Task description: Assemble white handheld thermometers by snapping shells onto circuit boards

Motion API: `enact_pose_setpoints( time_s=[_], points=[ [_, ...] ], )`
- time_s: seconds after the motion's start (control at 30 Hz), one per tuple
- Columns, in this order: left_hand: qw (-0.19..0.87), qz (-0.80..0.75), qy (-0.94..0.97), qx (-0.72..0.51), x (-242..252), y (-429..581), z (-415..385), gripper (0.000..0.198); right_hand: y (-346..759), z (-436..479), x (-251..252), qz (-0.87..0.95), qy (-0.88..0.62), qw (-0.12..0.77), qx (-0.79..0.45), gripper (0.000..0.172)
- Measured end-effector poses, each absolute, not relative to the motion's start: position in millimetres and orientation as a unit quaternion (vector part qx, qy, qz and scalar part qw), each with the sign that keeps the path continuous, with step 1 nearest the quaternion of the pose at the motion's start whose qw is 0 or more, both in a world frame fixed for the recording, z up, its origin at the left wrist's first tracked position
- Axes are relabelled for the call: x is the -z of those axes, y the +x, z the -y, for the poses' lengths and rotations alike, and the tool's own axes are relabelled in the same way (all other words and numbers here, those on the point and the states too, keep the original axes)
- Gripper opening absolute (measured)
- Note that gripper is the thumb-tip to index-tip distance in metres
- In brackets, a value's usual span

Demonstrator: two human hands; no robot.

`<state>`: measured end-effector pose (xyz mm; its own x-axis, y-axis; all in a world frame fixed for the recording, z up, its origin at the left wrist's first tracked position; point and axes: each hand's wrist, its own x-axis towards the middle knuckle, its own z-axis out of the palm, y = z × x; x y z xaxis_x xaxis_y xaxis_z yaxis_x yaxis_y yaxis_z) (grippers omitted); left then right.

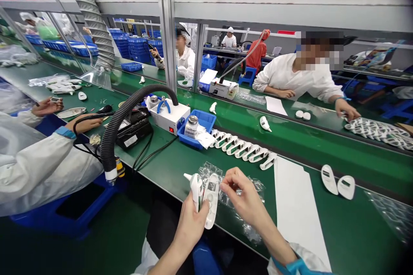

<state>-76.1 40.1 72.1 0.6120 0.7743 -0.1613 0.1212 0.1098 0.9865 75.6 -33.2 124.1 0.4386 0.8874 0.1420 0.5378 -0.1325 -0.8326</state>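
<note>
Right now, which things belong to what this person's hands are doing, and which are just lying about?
In hand: thermometer body and white shell, both gripped by the left hand; right hand at the shell's top; clear blister tray under them.
Lying about: row of shells, paper sheet, two loose shells, blue bin, black hose.

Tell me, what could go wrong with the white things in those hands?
1. The left hand grips a white thermometer and a white shell together above the table edge; a slip might drop one to the floor.
2. The clear plastic tray under the right hand lies near that edge and could be nudged off.
3. The row of white parts sits close behind; a careless reach may scatter it.
</note>
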Motion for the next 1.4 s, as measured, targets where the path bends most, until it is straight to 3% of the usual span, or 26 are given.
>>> enact_pose_setpoints(
  time_s=[0.3, 0.6, 0.73, 0.97, 1.17, 1.4],
  points=[
    [0.635, -0.37, 0.642, -0.218, -76, -81, -30, 0.028, 64, 34, -109, 0.5, -0.75, 0.39, -0.188, 0.017],
    [0.64, -0.36, 0.644, -0.214, -76, -82, -26, 0.034, 61, 37, -107, 0.505, -0.745, 0.399, -0.173, 0.02],
    [0.643, -0.354, 0.642, -0.22, -75, -82, -27, 0.035, 58, 40, -107, 0.481, -0.751, 0.418, -0.174, 0.013],
    [0.637, -0.354, 0.645, -0.229, -75, -91, -22, 0.039, 45, 43, -94, 0.383, -0.724, 0.487, -0.303, 0.023],
    [0.66, -0.354, 0.618, -0.238, -73, -108, -24, 0.043, 14, 34, -85, 0.269, -0.624, 0.6, -0.422, 0.038],
    [0.696, -0.383, 0.53, -0.296, -54, -141, -24, 0.051, -26, 26, -66, 0.175, -0.588, 0.609, -0.502, 0.049]
  ],
)
